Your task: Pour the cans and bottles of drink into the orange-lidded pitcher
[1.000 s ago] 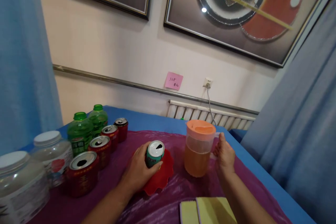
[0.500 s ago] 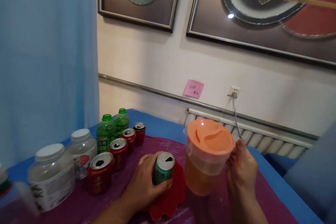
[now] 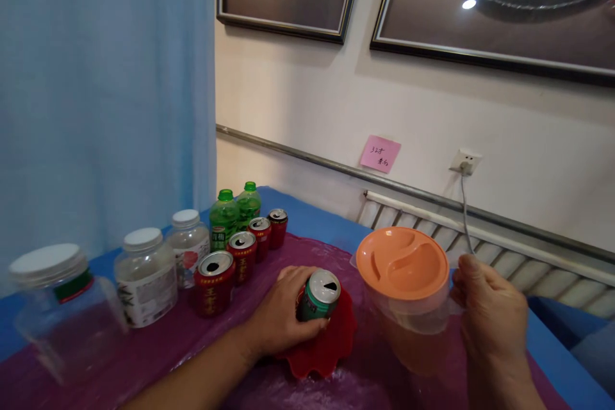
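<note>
My left hand (image 3: 283, 314) is wrapped round a green drink can (image 3: 321, 298) with an opened top. The can is upright over a red scalloped plate (image 3: 336, 343); its base is hidden, so I cannot tell whether it touches. To the right, my right hand (image 3: 492, 314) grips the handle of a clear plastic pitcher (image 3: 413, 327) with an orange lid (image 3: 403, 262). Amber liquid shows inside the pitcher, which leans slightly and is blurred. Its bottom is over the purple sheet, and contact with it cannot be made out.
Several red cans (image 3: 214, 288) stand in a row left of my left hand, with two green bottles (image 3: 224, 218) behind. Clear jars with white lids (image 3: 147, 282) line the left side. A purple plastic sheet (image 3: 259, 391) covers the blue table (image 3: 307, 211). A radiator (image 3: 519, 253) runs along the wall.
The camera view has shifted, so the scene sits farther right and more of the left jar shows. The pitcher's lid now faces the camera more. Both hands keep their holds.
</note>
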A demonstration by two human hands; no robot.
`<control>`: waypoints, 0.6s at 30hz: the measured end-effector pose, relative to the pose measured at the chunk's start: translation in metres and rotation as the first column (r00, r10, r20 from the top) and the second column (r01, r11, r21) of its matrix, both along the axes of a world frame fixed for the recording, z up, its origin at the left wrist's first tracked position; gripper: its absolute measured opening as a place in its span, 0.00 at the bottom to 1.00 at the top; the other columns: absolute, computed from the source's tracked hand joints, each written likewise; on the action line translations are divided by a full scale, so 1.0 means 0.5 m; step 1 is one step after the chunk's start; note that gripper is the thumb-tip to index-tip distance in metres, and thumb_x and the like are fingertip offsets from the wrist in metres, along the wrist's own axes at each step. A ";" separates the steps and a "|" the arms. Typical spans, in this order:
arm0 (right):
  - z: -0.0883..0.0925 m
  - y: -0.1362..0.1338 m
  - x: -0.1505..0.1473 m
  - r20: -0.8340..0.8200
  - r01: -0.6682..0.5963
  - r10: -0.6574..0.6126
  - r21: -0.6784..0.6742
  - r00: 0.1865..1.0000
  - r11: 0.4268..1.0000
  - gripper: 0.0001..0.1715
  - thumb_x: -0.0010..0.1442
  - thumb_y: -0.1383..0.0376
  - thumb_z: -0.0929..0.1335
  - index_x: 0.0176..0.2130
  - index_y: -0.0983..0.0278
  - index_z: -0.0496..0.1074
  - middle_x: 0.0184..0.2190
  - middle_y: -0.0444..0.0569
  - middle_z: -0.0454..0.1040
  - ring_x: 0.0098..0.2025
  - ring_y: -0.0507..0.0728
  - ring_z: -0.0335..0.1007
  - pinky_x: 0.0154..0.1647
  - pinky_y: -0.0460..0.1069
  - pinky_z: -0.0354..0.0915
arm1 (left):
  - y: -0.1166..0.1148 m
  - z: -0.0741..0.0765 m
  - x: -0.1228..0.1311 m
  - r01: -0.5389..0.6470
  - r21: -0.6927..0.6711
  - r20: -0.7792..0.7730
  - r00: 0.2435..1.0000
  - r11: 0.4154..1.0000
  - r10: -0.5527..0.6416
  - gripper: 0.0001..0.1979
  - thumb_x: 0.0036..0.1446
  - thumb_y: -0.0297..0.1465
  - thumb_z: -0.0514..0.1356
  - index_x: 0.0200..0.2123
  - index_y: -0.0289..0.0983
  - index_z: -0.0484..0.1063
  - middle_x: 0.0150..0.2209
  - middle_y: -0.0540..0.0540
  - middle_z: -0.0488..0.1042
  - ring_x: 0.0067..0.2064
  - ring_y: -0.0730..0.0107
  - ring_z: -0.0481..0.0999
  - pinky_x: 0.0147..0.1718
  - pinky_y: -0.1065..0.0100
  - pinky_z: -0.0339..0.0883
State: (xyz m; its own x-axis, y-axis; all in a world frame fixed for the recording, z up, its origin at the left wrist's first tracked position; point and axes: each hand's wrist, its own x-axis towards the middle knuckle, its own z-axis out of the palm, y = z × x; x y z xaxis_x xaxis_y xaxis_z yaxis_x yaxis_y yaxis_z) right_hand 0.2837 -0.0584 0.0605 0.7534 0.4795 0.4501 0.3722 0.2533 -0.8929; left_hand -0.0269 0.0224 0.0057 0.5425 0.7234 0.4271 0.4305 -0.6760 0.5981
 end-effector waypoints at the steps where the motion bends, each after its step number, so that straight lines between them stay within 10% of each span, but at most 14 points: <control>1: -0.001 0.000 0.003 0.006 0.021 -0.021 -0.014 1.000 1.000 0.32 0.49 0.39 0.74 0.23 0.63 0.69 0.16 0.40 0.61 0.19 0.50 0.54 0.17 0.46 0.54 | 0.000 0.002 0.000 0.003 -0.008 0.006 1.000 1.000 -0.003 0.34 0.43 0.36 0.70 0.55 0.41 0.67 0.54 0.44 0.74 0.55 0.50 0.71 0.59 0.51 0.60; 18: 0.039 -0.023 -0.036 0.194 0.063 -0.015 -0.242 0.981 0.968 0.32 0.55 0.41 0.70 0.19 0.62 0.65 0.16 0.39 0.56 0.23 0.51 0.51 0.24 0.48 0.50 | 0.007 -0.015 -0.005 0.042 -0.064 0.012 0.999 0.997 -0.041 0.37 0.44 0.38 0.68 0.58 0.39 0.64 0.55 0.41 0.72 0.57 0.48 0.68 0.61 0.49 0.59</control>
State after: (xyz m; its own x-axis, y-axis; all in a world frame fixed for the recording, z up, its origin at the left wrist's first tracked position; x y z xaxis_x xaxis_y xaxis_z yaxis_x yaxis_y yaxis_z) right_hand 0.2655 -0.0701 0.0798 0.6861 0.5652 0.4581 0.5457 0.0166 -0.8378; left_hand -0.0296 0.0259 -0.0018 0.5687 0.7262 0.3863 0.3964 -0.6535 0.6449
